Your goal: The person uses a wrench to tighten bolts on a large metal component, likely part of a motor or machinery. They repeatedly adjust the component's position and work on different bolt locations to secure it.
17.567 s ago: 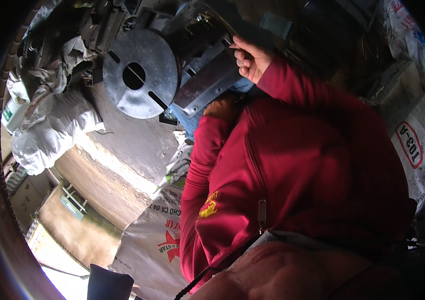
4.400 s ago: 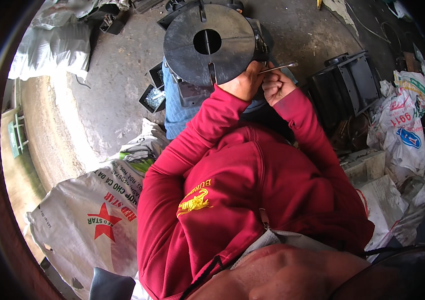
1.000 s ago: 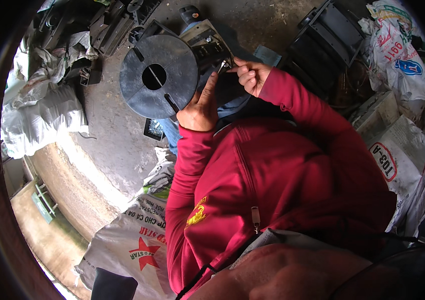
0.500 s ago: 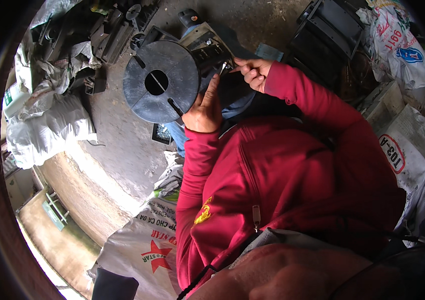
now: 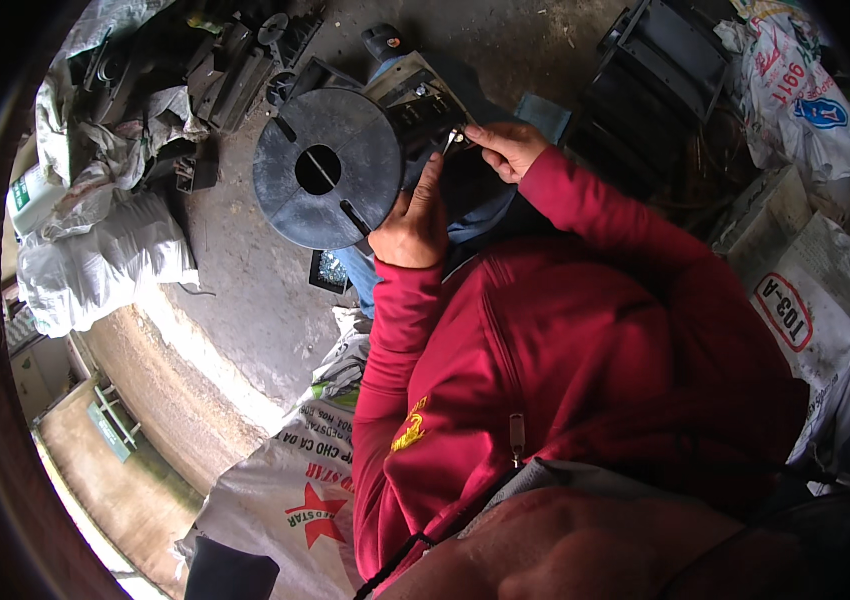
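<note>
A grey round disc (image 5: 327,170) with a centre hole and slots lies across my lap, joined to a dark boxy metal assembly (image 5: 423,100) with a pale top edge. My left hand (image 5: 410,228) grips the assembly beside the disc's near right edge. One digit stretches up toward a small shiny metal piece (image 5: 452,138); the other fingers are mostly hidden. At the assembly's right corner, my right hand (image 5: 507,150) pinches something small at its fingertips, too small to name, close to the shiny piece.
A small black tray (image 5: 328,271) of small bright parts sits below the disc. Dark metal parts (image 5: 230,75) lie at the far left, near a white plastic-wrapped bundle (image 5: 110,260). Black metal frames (image 5: 660,65) stand at the far right, with sacks (image 5: 810,100) beside them.
My right hand has shifted slightly and its fingers have changed their pose at the corner. The left hand keeps its place on the assembly. The whole view has moved a little.
</note>
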A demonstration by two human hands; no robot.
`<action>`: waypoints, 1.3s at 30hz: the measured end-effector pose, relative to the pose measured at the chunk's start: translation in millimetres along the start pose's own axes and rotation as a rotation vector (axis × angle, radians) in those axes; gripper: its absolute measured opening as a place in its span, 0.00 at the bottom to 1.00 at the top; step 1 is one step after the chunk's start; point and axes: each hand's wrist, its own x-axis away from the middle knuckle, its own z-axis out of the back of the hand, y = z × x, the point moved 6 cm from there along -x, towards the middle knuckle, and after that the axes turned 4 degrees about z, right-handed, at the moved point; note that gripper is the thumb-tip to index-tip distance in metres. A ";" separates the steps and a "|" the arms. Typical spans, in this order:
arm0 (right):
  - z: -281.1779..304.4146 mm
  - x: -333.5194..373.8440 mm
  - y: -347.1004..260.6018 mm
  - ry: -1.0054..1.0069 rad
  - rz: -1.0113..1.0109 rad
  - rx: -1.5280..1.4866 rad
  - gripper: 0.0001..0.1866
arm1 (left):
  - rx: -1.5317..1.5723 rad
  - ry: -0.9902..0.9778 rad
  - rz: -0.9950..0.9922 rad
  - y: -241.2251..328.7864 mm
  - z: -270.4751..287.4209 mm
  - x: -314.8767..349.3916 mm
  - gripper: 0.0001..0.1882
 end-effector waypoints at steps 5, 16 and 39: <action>-2.0 2.0 0.4 -0.012 -0.003 -0.041 0.18 | 0.032 0.016 0.000 0.7 0.1 6.8 0.27; -1.4 3.8 8.6 -0.074 -0.066 -0.102 0.20 | 0.052 -0.011 0.003 2.6 7.3 8.6 0.26; -64.0 63.1 27.0 -0.532 -0.255 -0.373 0.24 | 0.366 -0.254 0.089 15.5 14.1 39.2 0.19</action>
